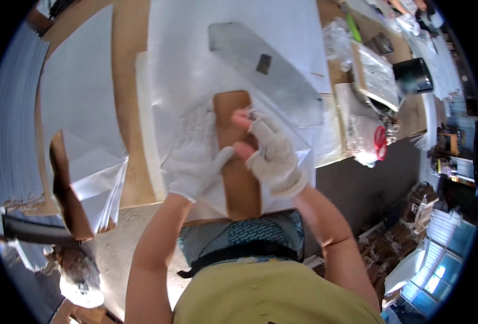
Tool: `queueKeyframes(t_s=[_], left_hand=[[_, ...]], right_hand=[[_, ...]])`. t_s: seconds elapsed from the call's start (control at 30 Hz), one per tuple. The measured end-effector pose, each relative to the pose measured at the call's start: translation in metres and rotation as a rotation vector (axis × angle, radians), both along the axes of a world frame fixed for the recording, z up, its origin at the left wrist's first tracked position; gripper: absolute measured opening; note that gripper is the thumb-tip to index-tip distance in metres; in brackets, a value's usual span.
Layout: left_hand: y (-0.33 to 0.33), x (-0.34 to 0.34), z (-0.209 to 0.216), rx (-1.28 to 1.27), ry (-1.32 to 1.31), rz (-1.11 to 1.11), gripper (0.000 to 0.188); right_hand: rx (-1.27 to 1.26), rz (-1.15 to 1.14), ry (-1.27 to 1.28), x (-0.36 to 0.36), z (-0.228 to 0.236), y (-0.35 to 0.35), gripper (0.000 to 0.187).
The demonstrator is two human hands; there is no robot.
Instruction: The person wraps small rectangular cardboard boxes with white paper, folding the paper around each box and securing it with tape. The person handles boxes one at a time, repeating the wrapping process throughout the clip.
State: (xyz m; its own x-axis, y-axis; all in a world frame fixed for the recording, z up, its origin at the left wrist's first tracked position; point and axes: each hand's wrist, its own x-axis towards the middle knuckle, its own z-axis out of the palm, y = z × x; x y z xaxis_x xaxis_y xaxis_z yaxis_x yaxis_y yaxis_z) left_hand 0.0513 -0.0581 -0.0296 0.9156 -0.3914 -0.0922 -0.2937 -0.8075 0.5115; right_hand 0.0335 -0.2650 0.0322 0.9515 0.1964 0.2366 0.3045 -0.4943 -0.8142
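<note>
My left hand [194, 154], in a white glove, lies flat with its fingers stretched out along the left side of a long brown paper or card panel [241, 189]. Its thumb reaches onto the panel's edge. Over the right side of the panel is my right hand [271, 154], in a white glove with bare thumb and finger tips. Its thumb and forefinger are apart, and I see nothing between them. Large white paper sheets [179, 54] lie under both hands. Beyond the panel rests a long grey flat plate [287, 83] with a small dark patch.
On the left are a stack of white sheets [12, 124] and a folded white paper piece with a brown inside [96, 167]. Red-handled scissors [380, 143], clear plastic wrapping [338, 40] and a black cylindrical container [413, 75] sit on the right.
</note>
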Motion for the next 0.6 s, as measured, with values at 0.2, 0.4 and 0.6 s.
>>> queueKeyframes(t_s=[0.2,0.4,0.6], left_hand=[[-0.018,-0.001,0.01,0.118,-0.191,-0.092,0.09],[-0.009,-0.002,0.003,0.209,-0.178,-0.062,0.091],[-0.023,-0.006,0.028,0.284,-0.168,-0.063,0.088]], right_hand=[[1.226,0.652,-0.162,-0.03,0.11,0.041,0.037],[1.309,0.853,-0.402,-0.037,0.142,0.023,0.03],[1.373,0.988,-0.583,-0.021,0.163,0.015,0.025]])
